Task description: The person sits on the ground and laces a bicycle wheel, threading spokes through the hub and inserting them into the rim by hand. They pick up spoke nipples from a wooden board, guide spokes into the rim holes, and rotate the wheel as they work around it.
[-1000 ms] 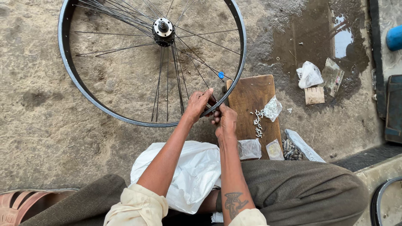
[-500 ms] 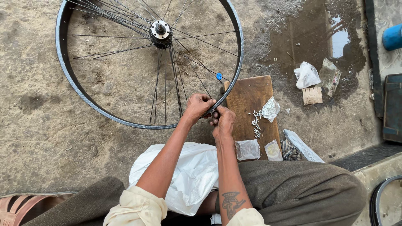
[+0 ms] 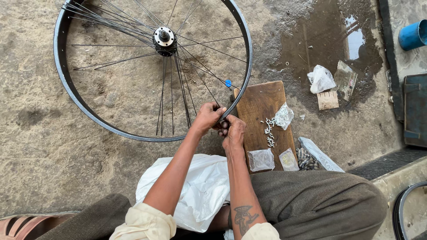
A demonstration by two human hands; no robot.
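Note:
A black bicycle wheel rim [image 3: 62, 80] with thin metal spokes and a hub [image 3: 164, 39] lies on the concrete ground. My left hand [image 3: 207, 118] pinches a spoke where it meets the rim at its near right edge. Right beside it, my right hand [image 3: 233, 132] grips the rim from outside, fingers curled on it. A small blue piece [image 3: 228, 83] sits on a spoke just above my hands. What lies between my fingertips is hidden.
A wooden board [image 3: 260, 106] to the right carries several small metal spoke nipples [image 3: 269, 132] and clear plastic bags [image 3: 261, 160]. A white bag [image 3: 200, 189] lies on my lap. A puddle [image 3: 338, 40], blue pipe [image 3: 413, 34] and dark box [image 3: 416, 109] lie further right.
Both hands have stayed together at the same spot on the rim. The view has shifted slightly, and the wheel sits a little more to the left.

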